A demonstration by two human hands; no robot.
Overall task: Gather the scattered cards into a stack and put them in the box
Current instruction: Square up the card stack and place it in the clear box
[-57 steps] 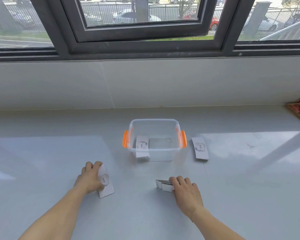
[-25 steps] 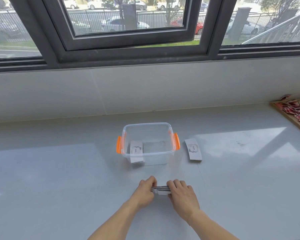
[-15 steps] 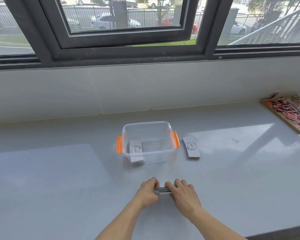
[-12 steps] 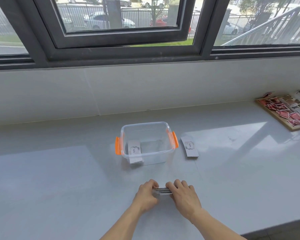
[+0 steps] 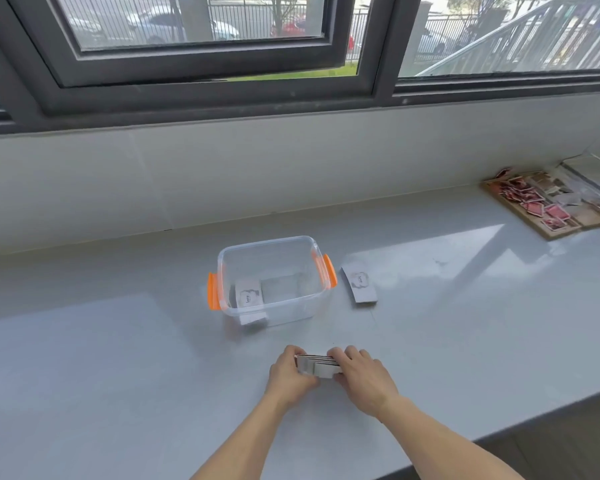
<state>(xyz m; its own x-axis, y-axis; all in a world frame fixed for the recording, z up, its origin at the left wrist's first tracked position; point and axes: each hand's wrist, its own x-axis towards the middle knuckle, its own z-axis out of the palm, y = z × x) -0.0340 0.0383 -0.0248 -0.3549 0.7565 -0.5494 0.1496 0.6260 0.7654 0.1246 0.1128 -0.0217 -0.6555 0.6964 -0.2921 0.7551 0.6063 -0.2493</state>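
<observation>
A small stack of white cards (image 5: pixel 317 365) stands on its long edge on the grey counter, squeezed between my left hand (image 5: pixel 290 374) and my right hand (image 5: pixel 364 379). Both hands grip its ends. Behind it sits a clear plastic box (image 5: pixel 291 244) with orange side clips. One white card (image 5: pixel 248 296) printed "love" leans inside the box at its left. Another white "love" card (image 5: pixel 359 284) lies flat on the counter just right of the box.
A wooden tray (image 5: pixel 534 230) holding several red and pale cards sits at the far right against the wall. The counter's front edge (image 5: pixel 499 434) runs diagonally at lower right. A white wall and dark window frame rise behind the counter.
My left hand carried its card from the left over to the pile under my right hand. Both hands now press the cards together as one stack. The view has swung to the right.
</observation>
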